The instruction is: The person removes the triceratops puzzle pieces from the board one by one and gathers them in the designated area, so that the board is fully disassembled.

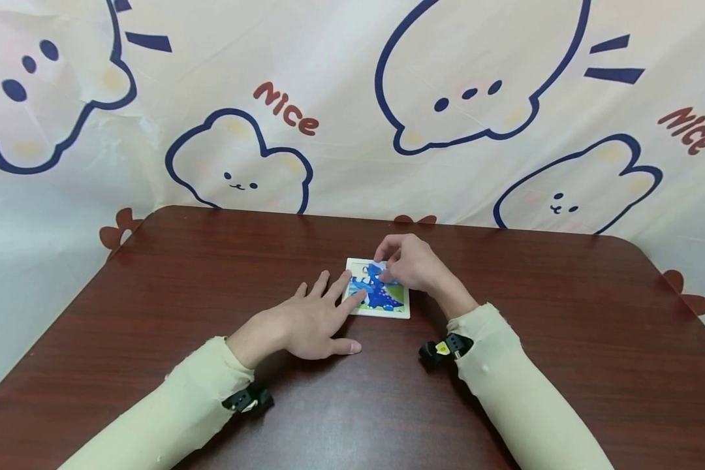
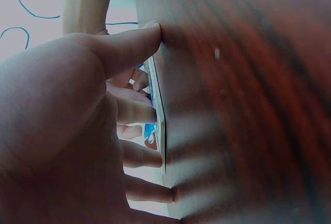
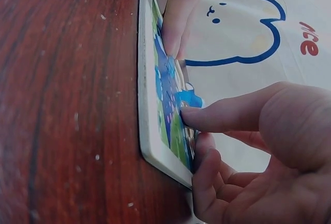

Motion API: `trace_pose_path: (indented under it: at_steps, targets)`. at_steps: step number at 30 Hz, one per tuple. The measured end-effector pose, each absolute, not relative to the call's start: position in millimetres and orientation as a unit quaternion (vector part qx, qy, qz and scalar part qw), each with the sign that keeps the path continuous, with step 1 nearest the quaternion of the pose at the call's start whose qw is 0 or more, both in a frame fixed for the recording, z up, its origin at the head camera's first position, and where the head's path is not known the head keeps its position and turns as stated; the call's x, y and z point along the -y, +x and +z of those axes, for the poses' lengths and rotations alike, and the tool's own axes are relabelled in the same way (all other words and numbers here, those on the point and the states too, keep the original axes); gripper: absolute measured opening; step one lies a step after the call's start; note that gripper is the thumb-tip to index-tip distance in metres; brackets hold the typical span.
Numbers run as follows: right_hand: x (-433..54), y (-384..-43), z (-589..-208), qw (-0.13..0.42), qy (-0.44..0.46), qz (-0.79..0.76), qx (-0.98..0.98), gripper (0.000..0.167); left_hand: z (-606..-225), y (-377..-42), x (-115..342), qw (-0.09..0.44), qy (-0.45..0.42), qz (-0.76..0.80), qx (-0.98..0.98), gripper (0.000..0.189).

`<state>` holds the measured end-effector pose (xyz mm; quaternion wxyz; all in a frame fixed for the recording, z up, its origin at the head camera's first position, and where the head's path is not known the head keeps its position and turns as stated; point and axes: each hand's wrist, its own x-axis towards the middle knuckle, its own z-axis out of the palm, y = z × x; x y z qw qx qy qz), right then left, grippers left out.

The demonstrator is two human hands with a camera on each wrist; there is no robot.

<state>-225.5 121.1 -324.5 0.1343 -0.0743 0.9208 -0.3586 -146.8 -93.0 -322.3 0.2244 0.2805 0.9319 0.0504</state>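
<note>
A small jigsaw puzzle (image 1: 390, 301) with a blue dinosaur picture lies flat in a white frame on the brown table. My left hand (image 1: 305, 323) is spread out beside it, fingertips at the frame's left edge and index finger over the picture. From the right, my right hand (image 1: 414, 264) reaches over the puzzle's upper part, thumb and fingers curled. Between them it pinches a blue puzzle piece (image 3: 189, 98), which stands up tilted from the picture in the right wrist view. The fingers partly hide the picture's top right.
The brown table (image 1: 182, 294) stretches around the puzzle on all sides. Behind its far edge hangs a pale cloth (image 1: 346, 176) printed with cartoon outlines. Each sleeved wrist wears a black camera (image 1: 249, 399).
</note>
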Motion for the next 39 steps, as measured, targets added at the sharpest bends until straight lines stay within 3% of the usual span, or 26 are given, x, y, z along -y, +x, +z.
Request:
trace_pose_path:
  at_steps: [39]
  targets:
    - [-122, -224, -323, 0.16, -0.074, -0.35, -0.92, 0.031, -339, -156, 98, 0.222, 0.285, 0.063, -0.93, 0.094]
